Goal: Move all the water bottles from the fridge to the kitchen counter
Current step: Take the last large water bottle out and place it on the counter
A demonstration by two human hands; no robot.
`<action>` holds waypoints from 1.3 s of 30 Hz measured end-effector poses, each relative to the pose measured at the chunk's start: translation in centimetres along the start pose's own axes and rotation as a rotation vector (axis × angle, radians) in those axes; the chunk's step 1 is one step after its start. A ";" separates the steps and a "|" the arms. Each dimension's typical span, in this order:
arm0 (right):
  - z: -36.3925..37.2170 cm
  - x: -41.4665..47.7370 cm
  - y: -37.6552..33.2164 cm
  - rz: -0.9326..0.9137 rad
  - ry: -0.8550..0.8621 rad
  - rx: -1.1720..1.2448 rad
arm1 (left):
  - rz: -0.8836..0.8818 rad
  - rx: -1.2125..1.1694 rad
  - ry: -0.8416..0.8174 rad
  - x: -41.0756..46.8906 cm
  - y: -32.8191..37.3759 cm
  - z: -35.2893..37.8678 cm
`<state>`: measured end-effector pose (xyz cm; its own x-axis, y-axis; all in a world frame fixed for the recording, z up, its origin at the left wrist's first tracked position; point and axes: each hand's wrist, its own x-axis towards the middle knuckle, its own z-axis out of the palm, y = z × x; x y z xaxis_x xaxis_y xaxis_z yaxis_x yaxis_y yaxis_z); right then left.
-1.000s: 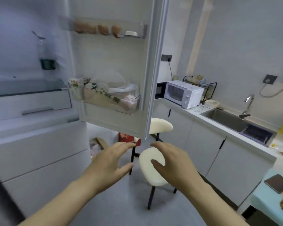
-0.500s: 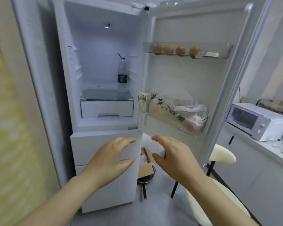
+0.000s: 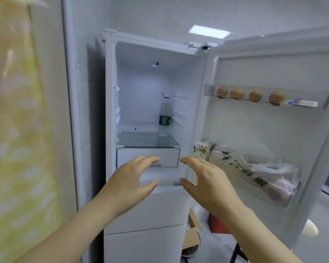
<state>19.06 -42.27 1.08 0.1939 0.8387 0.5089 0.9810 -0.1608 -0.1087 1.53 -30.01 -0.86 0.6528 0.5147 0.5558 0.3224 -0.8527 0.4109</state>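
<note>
Water bottle [image 3: 165, 118]: a single clear bottle with a dark green label. It stands upright on the glass shelf [image 3: 141, 142], toward the back right of the upper compartment of the open fridge [image 3: 146, 215]. Directly under the shelf sits a white drawer [image 3: 169, 158], pushed in.

Hands: my left hand [image 3: 130, 184] and my right hand [image 3: 205, 184] are raised side by side in front of the drawer, below the bottle and well apart from it. Both are spread wide, with the fingers gently bent and the thumbs turned toward each other. Neither hand holds or touches anything.

Door [image 3: 254, 133]: swung open to my right. Its upper rack [image 3: 209, 90] carries four brown eggs [image 3: 236, 94] in a row. Its lower bin holds a small carton [image 3: 202, 149] at the near end, with a printed plastic bag [image 3: 264, 168] just beside it.

Surroundings: a cardboard box [image 3: 193, 236] lies on the floor below the door. A yellow patterned curtain [image 3: 17, 130], blurred, fills my far left.
</note>
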 end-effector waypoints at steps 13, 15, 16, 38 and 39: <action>4.2 10.8 2.9 0.034 0.044 -0.005 | 0.025 -0.027 0.066 9.7 -7.2 1.4; 5.0 12.8 4.3 0.028 0.053 0.005 | 0.027 -0.011 0.065 11.7 -8.1 2.2; 5.4 13.8 5.1 0.024 0.055 0.007 | 0.025 -0.005 0.066 12.7 -8.6 2.6; 15.6 32.6 13.1 0.097 0.073 0.079 | -0.017 -0.017 0.072 30.0 -21.4 8.1; 16.1 33.6 13.1 0.113 0.075 0.083 | -0.014 -0.016 0.072 30.8 -22.3 8.1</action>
<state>38.24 -7.84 2.98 0.3057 0.7759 0.5519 0.9495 -0.2053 -0.2373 20.01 4.12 1.24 0.5970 0.5319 0.6006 0.3198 -0.8443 0.4299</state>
